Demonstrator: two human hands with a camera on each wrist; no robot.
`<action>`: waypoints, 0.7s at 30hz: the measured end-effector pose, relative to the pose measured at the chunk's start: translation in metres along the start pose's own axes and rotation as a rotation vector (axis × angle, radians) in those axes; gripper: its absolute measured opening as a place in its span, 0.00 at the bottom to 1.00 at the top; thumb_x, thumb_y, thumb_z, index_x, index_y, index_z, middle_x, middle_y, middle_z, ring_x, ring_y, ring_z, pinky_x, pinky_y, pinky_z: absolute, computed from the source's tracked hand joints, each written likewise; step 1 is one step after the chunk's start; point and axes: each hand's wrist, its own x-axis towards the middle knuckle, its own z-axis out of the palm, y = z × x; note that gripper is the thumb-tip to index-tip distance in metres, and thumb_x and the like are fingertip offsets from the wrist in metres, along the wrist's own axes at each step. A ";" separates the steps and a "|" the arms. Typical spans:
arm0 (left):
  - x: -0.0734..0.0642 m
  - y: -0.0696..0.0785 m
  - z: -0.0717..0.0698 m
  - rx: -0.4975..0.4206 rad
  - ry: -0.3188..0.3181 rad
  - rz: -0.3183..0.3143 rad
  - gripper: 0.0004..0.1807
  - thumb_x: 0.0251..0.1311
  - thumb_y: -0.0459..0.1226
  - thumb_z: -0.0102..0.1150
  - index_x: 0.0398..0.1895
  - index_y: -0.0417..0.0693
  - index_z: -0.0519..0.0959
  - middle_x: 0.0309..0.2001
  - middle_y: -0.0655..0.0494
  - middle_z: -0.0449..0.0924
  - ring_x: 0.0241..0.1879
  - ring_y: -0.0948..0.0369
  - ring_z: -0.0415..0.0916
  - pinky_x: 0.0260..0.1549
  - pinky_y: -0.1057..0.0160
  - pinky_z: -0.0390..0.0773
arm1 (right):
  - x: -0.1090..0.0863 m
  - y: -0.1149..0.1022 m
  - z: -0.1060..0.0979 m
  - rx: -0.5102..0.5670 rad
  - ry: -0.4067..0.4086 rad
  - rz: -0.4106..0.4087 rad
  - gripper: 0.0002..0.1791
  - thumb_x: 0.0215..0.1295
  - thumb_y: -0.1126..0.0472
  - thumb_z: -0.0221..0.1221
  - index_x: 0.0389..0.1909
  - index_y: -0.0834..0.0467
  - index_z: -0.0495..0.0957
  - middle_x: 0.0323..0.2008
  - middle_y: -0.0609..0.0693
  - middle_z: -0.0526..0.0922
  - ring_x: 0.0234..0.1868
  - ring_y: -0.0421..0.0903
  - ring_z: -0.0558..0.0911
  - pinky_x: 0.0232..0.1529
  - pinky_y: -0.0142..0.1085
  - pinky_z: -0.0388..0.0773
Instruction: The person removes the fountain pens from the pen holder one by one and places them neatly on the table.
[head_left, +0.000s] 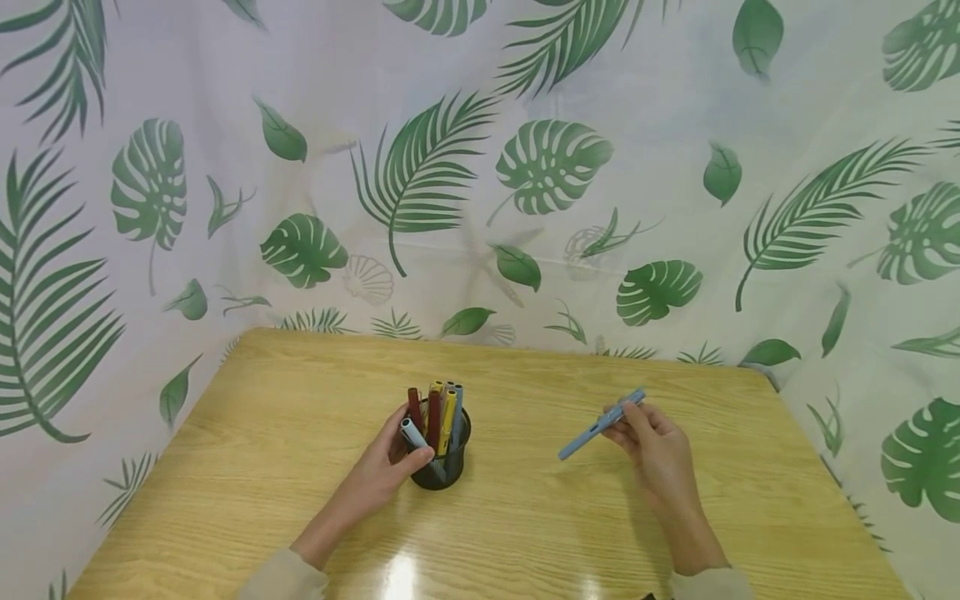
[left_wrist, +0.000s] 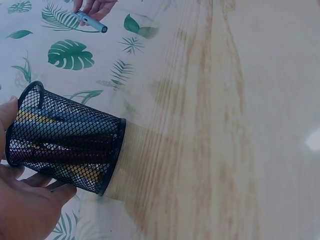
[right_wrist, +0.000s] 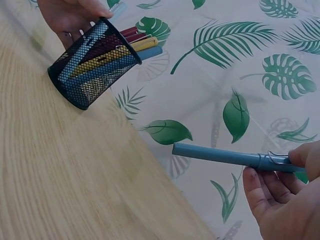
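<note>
A black mesh pen holder [head_left: 438, 473] stands on the table, filled with several pens in dark red, yellow, blue and pale blue. My left hand [head_left: 386, 467] grips its rim and side, thumb at the front edge; in the left wrist view the fingers [left_wrist: 37, 187] curl under the mesh. One pale blue pen [head_left: 414, 435] leans toward that thumb. Off to the right, my right hand [head_left: 660, 454] pinches a blue capped pen [head_left: 602, 423] between thumb and fingers, above the table. The right wrist view shows its clip [right_wrist: 278, 159] near the thumb and its barrel pointing toward the holder.
The wooden table [head_left: 517, 533] fills the lower view. Behind it and along both sides hangs a white cloth [head_left: 465, 283] printed with green leaves. Light reflects off the table near its front.
</note>
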 end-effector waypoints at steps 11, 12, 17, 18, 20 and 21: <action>0.000 0.000 0.001 -0.011 -0.003 0.006 0.43 0.76 0.35 0.57 0.85 0.46 0.44 0.78 0.34 0.54 0.78 0.44 0.52 0.72 0.45 0.60 | 0.000 0.013 0.010 -0.085 0.030 0.075 0.15 0.79 0.58 0.56 0.44 0.69 0.80 0.41 0.52 0.86 0.41 0.43 0.87 0.48 0.34 0.85; 0.000 0.000 0.001 -0.009 -0.003 0.005 0.43 0.76 0.35 0.57 0.85 0.47 0.44 0.78 0.35 0.54 0.78 0.44 0.52 0.72 0.45 0.60 | 0.000 0.014 0.011 -0.090 0.032 0.082 0.15 0.79 0.58 0.56 0.44 0.69 0.80 0.41 0.52 0.86 0.41 0.43 0.87 0.48 0.34 0.85; 0.000 0.000 0.001 -0.003 -0.003 0.003 0.43 0.76 0.36 0.57 0.85 0.47 0.44 0.79 0.35 0.54 0.78 0.44 0.52 0.72 0.44 0.60 | 0.001 0.022 0.017 -0.109 0.032 0.095 0.15 0.79 0.58 0.57 0.46 0.70 0.79 0.40 0.52 0.85 0.39 0.42 0.86 0.47 0.34 0.85; -0.001 0.000 0.001 -0.001 -0.004 0.002 0.43 0.77 0.36 0.57 0.85 0.47 0.44 0.79 0.35 0.54 0.78 0.44 0.52 0.72 0.44 0.60 | 0.001 0.023 0.018 -0.110 0.031 0.097 0.14 0.79 0.59 0.57 0.46 0.69 0.79 0.39 0.52 0.85 0.39 0.42 0.86 0.46 0.34 0.85; -0.001 0.000 0.001 0.000 -0.002 0.001 0.43 0.77 0.36 0.57 0.85 0.47 0.44 0.79 0.35 0.53 0.78 0.44 0.52 0.72 0.44 0.60 | 0.001 0.027 0.019 -0.110 0.022 0.101 0.14 0.79 0.59 0.57 0.45 0.69 0.79 0.39 0.53 0.85 0.38 0.42 0.86 0.45 0.33 0.85; -0.001 0.000 0.001 -0.002 -0.001 0.001 0.43 0.77 0.36 0.57 0.85 0.47 0.44 0.79 0.35 0.53 0.78 0.44 0.52 0.72 0.44 0.60 | 0.001 0.029 0.020 -0.114 0.016 0.105 0.13 0.79 0.59 0.56 0.45 0.68 0.80 0.39 0.52 0.85 0.38 0.42 0.86 0.45 0.33 0.85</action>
